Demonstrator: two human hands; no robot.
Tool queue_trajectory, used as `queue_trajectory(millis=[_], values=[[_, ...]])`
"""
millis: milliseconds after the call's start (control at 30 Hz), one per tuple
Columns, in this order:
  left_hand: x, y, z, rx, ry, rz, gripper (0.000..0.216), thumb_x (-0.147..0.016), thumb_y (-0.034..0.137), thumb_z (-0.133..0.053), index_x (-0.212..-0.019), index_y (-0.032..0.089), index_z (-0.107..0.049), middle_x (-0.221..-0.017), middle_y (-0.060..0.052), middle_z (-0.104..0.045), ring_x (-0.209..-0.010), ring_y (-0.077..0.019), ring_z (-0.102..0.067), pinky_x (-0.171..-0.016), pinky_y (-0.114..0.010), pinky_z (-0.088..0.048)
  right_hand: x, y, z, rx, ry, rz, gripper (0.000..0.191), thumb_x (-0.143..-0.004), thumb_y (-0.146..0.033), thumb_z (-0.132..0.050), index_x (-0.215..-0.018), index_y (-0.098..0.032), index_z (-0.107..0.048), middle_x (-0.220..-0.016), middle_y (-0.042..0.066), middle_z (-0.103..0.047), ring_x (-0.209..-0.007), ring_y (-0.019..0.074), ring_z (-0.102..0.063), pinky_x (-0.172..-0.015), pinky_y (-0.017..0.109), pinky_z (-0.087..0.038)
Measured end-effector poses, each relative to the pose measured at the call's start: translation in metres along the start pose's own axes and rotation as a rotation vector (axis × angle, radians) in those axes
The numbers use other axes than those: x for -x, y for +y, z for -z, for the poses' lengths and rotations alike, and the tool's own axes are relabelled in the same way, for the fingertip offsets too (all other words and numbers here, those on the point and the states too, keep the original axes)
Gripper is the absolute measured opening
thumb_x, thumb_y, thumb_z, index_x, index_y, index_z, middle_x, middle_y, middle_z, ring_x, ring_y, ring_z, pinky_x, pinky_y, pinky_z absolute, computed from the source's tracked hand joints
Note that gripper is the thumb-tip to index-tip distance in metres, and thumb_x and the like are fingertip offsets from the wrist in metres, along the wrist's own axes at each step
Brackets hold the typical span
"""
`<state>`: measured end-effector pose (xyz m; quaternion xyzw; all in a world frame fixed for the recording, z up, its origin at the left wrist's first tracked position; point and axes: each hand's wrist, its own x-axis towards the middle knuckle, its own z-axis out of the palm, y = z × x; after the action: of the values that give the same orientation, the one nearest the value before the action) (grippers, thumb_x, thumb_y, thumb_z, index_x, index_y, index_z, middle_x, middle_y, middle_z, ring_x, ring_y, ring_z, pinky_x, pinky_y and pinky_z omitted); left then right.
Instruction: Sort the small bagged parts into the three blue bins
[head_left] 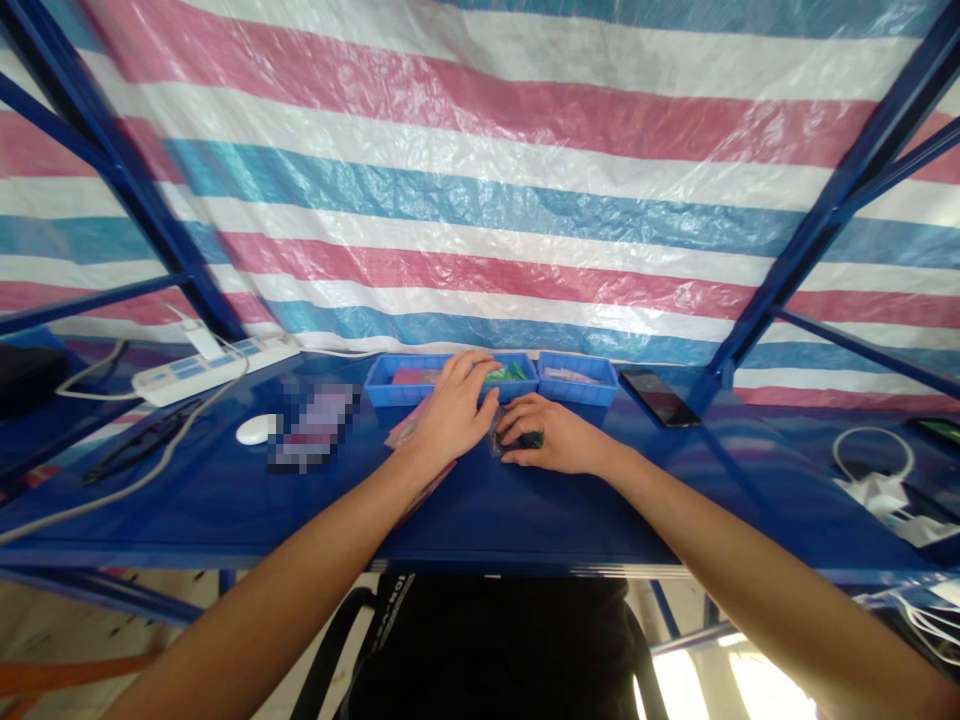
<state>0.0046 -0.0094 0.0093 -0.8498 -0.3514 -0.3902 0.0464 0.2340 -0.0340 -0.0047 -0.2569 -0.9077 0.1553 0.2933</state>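
Both of my hands rest side by side on the blue table (525, 500), just in front of a row of blue trays. My left hand (454, 410) lies over a clear pinkish bag (405, 432), its fingers curled and reaching toward the middle blue tray (450, 378), which holds green pieces (508, 373). My right hand (551, 437) is closed in a pinch on a small dark green part (529, 438) that sits on the tabletop between the two hands.
A second blue tray (577, 378) stands to the right, with a dark phone (660, 397) beside it. A white power strip (214, 368), cables and a white mouse (256, 429) lie on the left. White cables (874, 480) lie at the right. A striped tarp hangs behind.
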Motion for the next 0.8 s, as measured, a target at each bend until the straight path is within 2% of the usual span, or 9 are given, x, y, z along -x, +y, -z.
queue_trajectory(millis=[233,500,567,667,800], values=[[-0.001,0.0,0.001,0.009,-0.009,-0.012,0.038,-0.105,0.023,-0.052,-0.141,0.019,-0.063,-0.144,-0.014,-0.059,-0.141,-0.0314,-0.05,-0.125,-0.053,-0.042,0.003,-0.002,-0.002,-0.036,-0.023,-0.078,0.009,-0.088,-0.026,-0.086,-0.092,-0.025,-0.078,-0.128,0.007,-0.079,-0.139,0.0297,-0.057,-0.116,0.051,-0.049],[-0.001,0.004,0.003,0.032,0.006,-0.014,0.037,-0.104,0.022,-0.055,-0.139,0.018,-0.064,-0.142,-0.014,-0.062,-0.14,-0.0312,-0.052,-0.125,-0.051,-0.041,0.001,-0.007,0.001,-0.071,-0.003,-0.137,0.016,-0.086,-0.023,-0.087,-0.098,-0.025,-0.076,-0.104,0.004,-0.08,-0.113,0.0259,-0.067,-0.103,0.044,-0.055],[-0.002,0.006,0.005,0.062,0.011,-0.006,0.034,-0.104,0.023,-0.056,-0.136,0.017,-0.066,-0.139,-0.014,-0.065,-0.139,-0.0311,-0.054,-0.124,-0.051,-0.042,0.001,-0.005,-0.001,-0.095,0.037,-0.165,0.02,-0.085,-0.024,-0.087,-0.101,-0.025,-0.075,-0.105,0.004,-0.079,-0.108,0.025,-0.069,-0.101,0.044,-0.056],[-0.004,0.01,0.009,0.13,0.001,0.037,0.028,-0.105,0.028,-0.056,-0.127,0.018,-0.071,-0.13,-0.012,-0.072,-0.131,-0.0309,-0.062,-0.119,-0.051,-0.046,0.002,0.004,-0.004,-0.221,0.177,-0.212,0.031,-0.084,-0.025,-0.084,-0.112,-0.024,-0.071,-0.106,0.004,-0.077,-0.098,0.0222,-0.073,-0.097,0.042,-0.059],[-0.005,0.019,0.014,0.312,-0.115,0.158,0.035,-0.105,0.039,-0.06,-0.134,0.022,-0.069,-0.121,-0.009,-0.079,-0.109,-0.0283,-0.074,-0.094,-0.042,-0.06,0.002,0.012,-0.005,-0.337,0.372,-0.258,0.047,-0.086,-0.028,-0.081,-0.13,-0.025,-0.065,-0.11,0.005,-0.073,-0.083,0.0195,-0.073,-0.083,0.039,-0.064]])
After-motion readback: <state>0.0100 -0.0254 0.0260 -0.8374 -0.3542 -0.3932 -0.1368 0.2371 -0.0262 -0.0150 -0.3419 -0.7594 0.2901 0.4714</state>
